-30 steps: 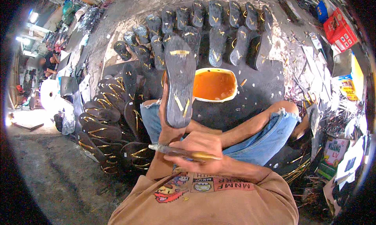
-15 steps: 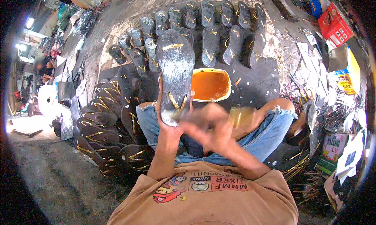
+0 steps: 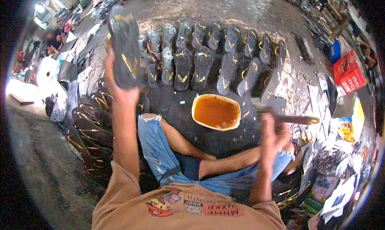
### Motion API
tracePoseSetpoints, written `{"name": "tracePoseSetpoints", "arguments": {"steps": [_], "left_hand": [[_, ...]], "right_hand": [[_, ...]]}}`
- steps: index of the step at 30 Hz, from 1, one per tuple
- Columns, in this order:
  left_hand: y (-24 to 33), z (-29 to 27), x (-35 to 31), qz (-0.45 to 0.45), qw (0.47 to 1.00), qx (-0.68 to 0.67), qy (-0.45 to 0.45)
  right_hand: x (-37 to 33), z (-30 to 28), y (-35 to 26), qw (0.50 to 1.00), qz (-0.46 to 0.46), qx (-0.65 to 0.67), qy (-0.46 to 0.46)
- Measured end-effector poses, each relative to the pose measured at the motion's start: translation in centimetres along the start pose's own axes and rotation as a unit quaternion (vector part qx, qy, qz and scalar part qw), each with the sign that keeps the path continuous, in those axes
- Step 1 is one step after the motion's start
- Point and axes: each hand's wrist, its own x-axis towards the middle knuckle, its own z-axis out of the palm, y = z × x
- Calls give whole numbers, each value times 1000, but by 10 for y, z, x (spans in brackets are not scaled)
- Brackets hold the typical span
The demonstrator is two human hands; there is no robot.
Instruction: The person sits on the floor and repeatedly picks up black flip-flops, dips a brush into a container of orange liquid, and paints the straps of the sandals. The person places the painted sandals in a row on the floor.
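Note:
My left hand (image 3: pixel 123 89) is raised at the far left, closed round the heel end of a black sandal sole (image 3: pixel 126 49) with gold strap ends on its face. The sole stands upright and its upper part shines wet. My right hand (image 3: pixel 276 136) grips a brush (image 3: pixel 297 119) with a brown handle, which points right; the bristle end, blurred, points left. Between the hands sits a cream-rimmed tub (image 3: pixel 194 109) of orange-brown liquid (image 3: pixel 216 109). Beyond it lie two rows of similar soles, among them a sole (image 3: pixel 183 69) with gold ends in a V.
A pile of black sandals (image 3: pixel 94 130) with gold straps is heaped left of my knee. At the right stand a red box (image 3: pixel 349 71), a yellow carton (image 3: pixel 358 113), scraps and a green-and-white tin (image 3: pixel 321 192). Far left, another person (image 3: pixel 54 41) sits, blurred.
My left hand has carried the sole up and to the left, away from my lap. My right hand has moved right with the brush, off the sole. The view has shifted too.

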Motion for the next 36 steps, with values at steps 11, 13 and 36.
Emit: {"name": "tracePoseSetpoints", "arguments": {"steps": [11, 13, 36], "left_hand": [[-310, 94, 215, -428, 902, 14, 58], [-388, 98, 220, -453, 887, -12, 82], [-71, -268, -43, -21, 609, 785, 115]], "right_hand": [[75, -24, 99, 986, 90, -107, 96], [81, -23, 106, 985, 93, -85, 118], [61, -11, 62, 992, 0, -114, 48]]}}
